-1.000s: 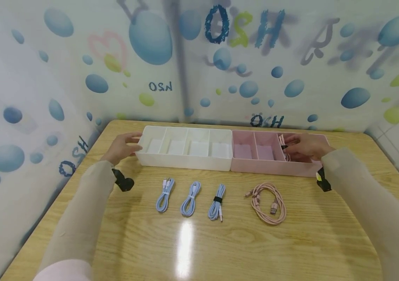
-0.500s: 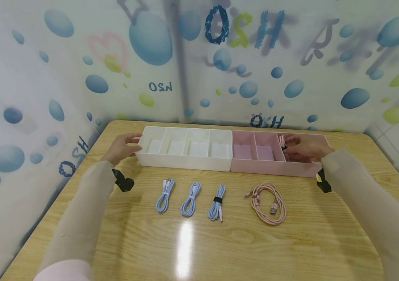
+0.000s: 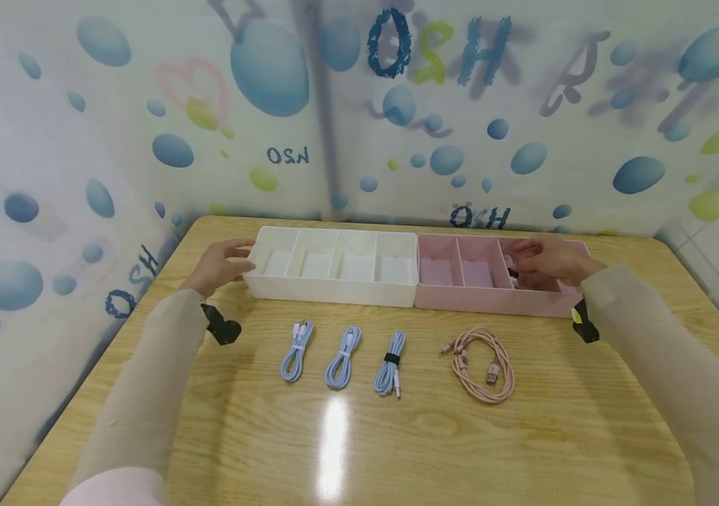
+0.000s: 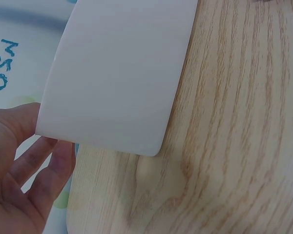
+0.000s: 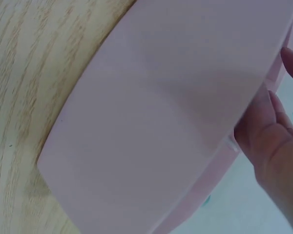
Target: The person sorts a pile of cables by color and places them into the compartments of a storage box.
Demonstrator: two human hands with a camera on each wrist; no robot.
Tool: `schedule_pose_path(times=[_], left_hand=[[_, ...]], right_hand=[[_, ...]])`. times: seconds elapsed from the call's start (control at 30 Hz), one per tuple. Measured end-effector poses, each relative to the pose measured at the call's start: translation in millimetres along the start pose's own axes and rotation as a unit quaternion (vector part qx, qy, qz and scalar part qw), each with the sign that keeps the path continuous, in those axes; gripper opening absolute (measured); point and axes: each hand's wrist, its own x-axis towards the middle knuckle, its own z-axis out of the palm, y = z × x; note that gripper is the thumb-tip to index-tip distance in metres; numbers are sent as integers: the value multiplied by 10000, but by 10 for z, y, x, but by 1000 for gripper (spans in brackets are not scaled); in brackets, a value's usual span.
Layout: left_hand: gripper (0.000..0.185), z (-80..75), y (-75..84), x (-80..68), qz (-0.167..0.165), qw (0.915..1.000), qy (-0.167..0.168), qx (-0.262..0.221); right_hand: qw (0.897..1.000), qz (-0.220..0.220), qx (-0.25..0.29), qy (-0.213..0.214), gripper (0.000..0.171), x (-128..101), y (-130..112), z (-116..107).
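Right hand (image 3: 552,260) shifted slightly, pinching pink cable (image 3: 511,266) in pink tray (image 3: 479,299); left hand (image 3: 220,263) open, touching white tray (image 3: 334,288).

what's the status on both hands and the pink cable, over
Left hand open, resting on white tray end. Right hand pinching pink cable inside pink tray. Nothing in the way.
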Motion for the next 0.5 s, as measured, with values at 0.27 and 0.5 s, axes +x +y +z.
schedule_pose_path(times=[0.27, 0.5], left_hand=[[54, -1, 4, -4, -15, 10000, 15, -19], [55, 6, 7, -3, -4, 10000, 11, -1]], right_hand=[[9999, -78, 25, 63, 53, -63, -20, -39], [9989, -397, -164, 202, 54, -174, -54, -48]])
